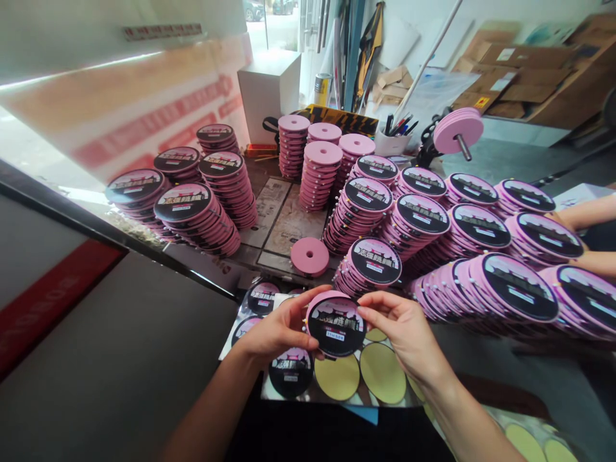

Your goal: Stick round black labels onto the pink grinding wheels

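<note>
My left hand (283, 326) grips a pink disc-shaped spool (316, 296) by its left edge, thumb in front. A round black-and-pink sticker (337, 330) covers most of the spool's face, slightly off to the right, so a pink rim shows at upper left. My right hand (397, 321) pinches the sticker's upper right edge between thumb and fingers. Below both hands lies a sheet of stickers (291, 373), with several yellow-green backing circles (382, 372) bare. Just beyond, a single plain pink spool (309, 256) with a centre hole lies flat on the table.
Stacks of stickered spools stand at left (183, 202) and right (520, 285). Plain pink stacks (322, 154) stand behind. A pen cup (392, 141), a white box (269, 90) and a rod holding pink discs (457, 130) are farther back. Another person's arms (590, 215) reach in at right.
</note>
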`<state>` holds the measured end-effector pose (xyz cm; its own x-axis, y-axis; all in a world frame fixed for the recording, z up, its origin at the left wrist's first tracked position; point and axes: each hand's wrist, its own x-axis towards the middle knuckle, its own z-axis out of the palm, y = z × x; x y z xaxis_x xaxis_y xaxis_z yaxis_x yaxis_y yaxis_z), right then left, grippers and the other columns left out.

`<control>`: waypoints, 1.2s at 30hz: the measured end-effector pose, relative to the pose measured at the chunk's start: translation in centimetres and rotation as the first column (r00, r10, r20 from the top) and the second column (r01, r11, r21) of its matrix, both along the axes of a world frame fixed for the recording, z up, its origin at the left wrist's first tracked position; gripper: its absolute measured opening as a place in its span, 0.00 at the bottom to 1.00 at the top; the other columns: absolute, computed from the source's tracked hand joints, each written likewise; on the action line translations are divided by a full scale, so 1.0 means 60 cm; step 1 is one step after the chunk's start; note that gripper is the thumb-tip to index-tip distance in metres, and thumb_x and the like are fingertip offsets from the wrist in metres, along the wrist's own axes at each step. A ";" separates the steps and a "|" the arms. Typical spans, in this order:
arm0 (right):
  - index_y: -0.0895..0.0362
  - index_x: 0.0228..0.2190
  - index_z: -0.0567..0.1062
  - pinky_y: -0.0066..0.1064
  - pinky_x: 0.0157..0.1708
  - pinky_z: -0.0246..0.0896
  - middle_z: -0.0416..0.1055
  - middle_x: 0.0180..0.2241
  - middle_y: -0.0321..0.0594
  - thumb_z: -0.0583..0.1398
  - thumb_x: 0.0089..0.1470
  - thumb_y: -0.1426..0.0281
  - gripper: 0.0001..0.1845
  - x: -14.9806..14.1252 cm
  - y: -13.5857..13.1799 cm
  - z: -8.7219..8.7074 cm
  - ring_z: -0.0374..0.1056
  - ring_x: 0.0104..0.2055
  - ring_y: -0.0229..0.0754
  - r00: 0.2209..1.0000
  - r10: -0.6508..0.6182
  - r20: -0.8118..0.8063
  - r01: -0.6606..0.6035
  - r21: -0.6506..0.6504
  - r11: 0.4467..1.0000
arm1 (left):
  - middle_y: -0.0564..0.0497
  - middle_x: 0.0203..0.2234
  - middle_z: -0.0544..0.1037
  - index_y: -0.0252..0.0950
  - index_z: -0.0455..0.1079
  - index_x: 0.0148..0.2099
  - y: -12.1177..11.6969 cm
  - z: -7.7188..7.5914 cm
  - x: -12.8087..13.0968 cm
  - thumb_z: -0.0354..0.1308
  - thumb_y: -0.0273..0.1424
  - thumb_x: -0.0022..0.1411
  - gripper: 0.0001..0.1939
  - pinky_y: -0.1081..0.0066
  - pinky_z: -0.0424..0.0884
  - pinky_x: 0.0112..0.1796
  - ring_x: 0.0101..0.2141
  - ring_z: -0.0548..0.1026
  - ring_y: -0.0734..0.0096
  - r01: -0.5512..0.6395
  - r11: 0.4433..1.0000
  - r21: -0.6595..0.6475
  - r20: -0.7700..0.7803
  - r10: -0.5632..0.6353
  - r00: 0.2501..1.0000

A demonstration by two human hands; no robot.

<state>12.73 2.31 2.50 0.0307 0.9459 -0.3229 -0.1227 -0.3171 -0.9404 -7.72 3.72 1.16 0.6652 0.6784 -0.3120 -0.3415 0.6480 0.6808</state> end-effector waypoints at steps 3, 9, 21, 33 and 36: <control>0.58 0.24 0.76 0.23 0.19 0.59 0.71 0.20 0.34 0.69 0.35 0.65 0.11 0.000 0.000 0.001 0.62 0.20 0.32 1.000 -0.002 0.013 0.002 0.010 1.000 | 0.49 0.45 0.72 0.47 0.63 0.56 -0.001 -0.002 0.000 0.66 0.20 0.42 0.38 0.72 0.73 0.29 0.32 0.74 0.70 0.004 1.000 0.010 0.000 -0.004 1.000; 0.58 0.23 0.76 0.23 0.18 0.59 0.71 0.19 0.35 0.69 0.34 0.65 0.11 -0.005 0.001 0.005 0.62 0.19 0.33 0.999 -0.033 0.033 0.033 0.011 0.999 | 0.50 0.44 0.73 0.47 0.64 0.55 -0.001 0.000 0.002 0.66 0.20 0.42 0.37 0.73 0.73 0.30 0.33 0.73 0.70 -0.010 1.000 0.025 -0.010 0.011 1.000; 0.58 0.20 0.77 0.23 0.21 0.61 0.73 0.19 0.36 0.68 0.30 0.67 0.09 -0.013 0.005 0.013 0.65 0.20 0.34 0.992 -0.112 0.060 0.111 0.026 0.993 | 0.50 0.46 0.72 0.48 0.59 0.58 -0.003 0.002 0.002 0.65 0.20 0.44 0.39 0.70 0.71 0.36 0.38 0.72 0.67 0.019 0.995 0.100 -0.083 -0.011 0.996; 0.56 0.35 0.75 0.31 0.27 0.61 0.72 0.25 0.39 0.58 0.50 0.64 0.12 -0.023 -0.015 0.022 0.66 0.24 0.41 0.697 -0.142 0.703 -0.103 0.294 0.950 | 0.51 0.51 0.68 0.46 0.62 0.56 -0.022 0.044 0.026 0.60 0.22 0.48 0.32 0.75 0.71 0.33 0.44 0.68 0.64 -0.079 0.968 0.239 -0.256 0.142 0.956; 0.56 0.42 0.73 0.30 0.25 0.60 0.71 0.27 0.39 0.58 0.50 0.62 0.18 -0.024 -0.022 0.028 0.65 0.22 0.38 0.673 -0.139 0.726 -0.107 0.282 0.954 | 0.50 0.43 0.72 0.44 0.63 0.54 -0.028 0.038 0.037 0.59 0.31 0.53 0.25 0.77 0.70 0.27 0.34 0.71 0.69 -0.160 0.958 0.236 -0.302 0.229 0.925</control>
